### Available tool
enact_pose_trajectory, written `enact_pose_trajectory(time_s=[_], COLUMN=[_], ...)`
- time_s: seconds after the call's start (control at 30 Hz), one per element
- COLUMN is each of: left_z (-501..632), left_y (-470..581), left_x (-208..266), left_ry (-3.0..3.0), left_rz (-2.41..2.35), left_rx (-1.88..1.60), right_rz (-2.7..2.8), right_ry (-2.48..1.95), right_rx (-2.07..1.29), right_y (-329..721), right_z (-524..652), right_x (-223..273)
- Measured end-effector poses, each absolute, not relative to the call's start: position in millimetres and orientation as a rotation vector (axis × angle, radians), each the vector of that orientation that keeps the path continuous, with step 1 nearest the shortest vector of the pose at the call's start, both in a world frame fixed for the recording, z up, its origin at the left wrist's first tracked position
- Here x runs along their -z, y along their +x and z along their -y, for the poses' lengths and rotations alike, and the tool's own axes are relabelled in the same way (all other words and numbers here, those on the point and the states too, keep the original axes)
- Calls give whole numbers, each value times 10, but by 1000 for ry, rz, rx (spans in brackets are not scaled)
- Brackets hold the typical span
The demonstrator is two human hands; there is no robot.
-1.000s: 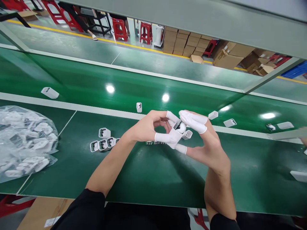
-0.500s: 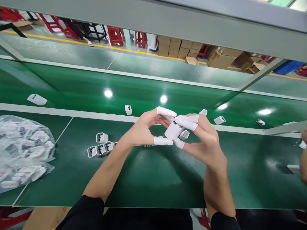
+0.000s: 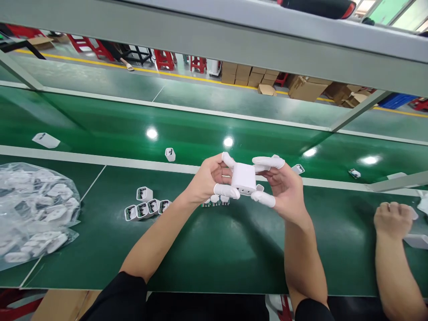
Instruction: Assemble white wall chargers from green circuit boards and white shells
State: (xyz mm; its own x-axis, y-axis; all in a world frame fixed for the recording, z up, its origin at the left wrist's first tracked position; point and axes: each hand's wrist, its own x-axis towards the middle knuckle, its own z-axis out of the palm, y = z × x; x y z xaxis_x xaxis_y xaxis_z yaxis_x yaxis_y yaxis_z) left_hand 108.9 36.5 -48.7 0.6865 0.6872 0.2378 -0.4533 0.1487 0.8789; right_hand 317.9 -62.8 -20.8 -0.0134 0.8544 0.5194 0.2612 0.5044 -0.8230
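Your green bench (image 3: 214, 258) stretching left to right, clear bag (image 3: 74, 219) of white parts at left, five open white housings (image 3: 142, 209) bunched beside it, small circuit boards (image 3: 216, 203) mid-bench, white casings (image 3: 47, 140) dotting your far green strip (image 3: 194, 136)

White casing (image 3: 244, 175): far side hidden; plastic bag (image 3: 36, 209) cut off by left edge.

White housing (image 3: 244, 176) turned, slots (image 3: 246, 191) now showing

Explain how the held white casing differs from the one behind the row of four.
The held casing is between left hand and right hand; the rear casing rests on the table. The held casing shows a slotted end; the rear casing, an open end. Both are white.
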Motion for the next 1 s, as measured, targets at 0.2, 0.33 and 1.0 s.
enact_pose_trajectory(time_s=[0.2,0.33,1.0], left_z=[-366,-375,-468], left_y=[1115,1117,1044], left_x=[443,429,377], left_ry=[1215,1194,1165], left_rz=[-257,-299,-493], left_rx=[-867,-963,-923], right_rz=[1395,1335,1199], right_ry=[-997,-1021,-983], right_rx=[-682,-697,-1183], right_y=[3167,3154,3027], right_z=[543,515,278], right_x=[217,252,544])
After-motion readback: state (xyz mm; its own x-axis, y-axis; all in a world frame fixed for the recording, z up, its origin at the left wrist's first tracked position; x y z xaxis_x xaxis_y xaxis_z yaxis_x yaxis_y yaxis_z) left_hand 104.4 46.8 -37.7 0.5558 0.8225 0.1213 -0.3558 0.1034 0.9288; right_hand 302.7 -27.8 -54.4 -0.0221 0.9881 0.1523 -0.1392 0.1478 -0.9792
